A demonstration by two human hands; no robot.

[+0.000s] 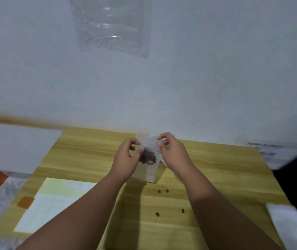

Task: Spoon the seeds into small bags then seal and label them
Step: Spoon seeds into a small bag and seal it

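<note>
1. Small clear bag (152, 147): held upright between both hands above the far middle of the wooden table (216, 170). Whether its lower edge touches the top cannot be told.
2. Contents: one clump of dark brown seeds (148, 158) shows through the bag wall, low between the two hands (motion blur, so no count).
3. Left hand (127, 157): thumb and curled fingers pinch the bag's left upper edge.
4. Right hand (173, 154): thumb and curled fingers pinch the bag's right upper edge, opposite the left.
5. Loose seeds (159, 191): four on the table nearer the person than the bag. Two lie close together just below it and two further toward the person, set wider apart.
6. Label sheet (53, 201): one, flat on the table, to the left of the bag and nearer the person. It is pale with a grid of small labels, and an orange tab (25, 202) sits at its left edge.
7. White sheet or cloth (288, 224): at the table's near right corner, well apart from the bag (material unclear).
8. Room: a pale wall (216, 69) stands behind the bag, and one crinkled clear plastic sheet (111, 24) hangs on it high above the bag.
9. A paper with blurred writing (263, 148) lies to the right of the bag, past the table edge.
</note>
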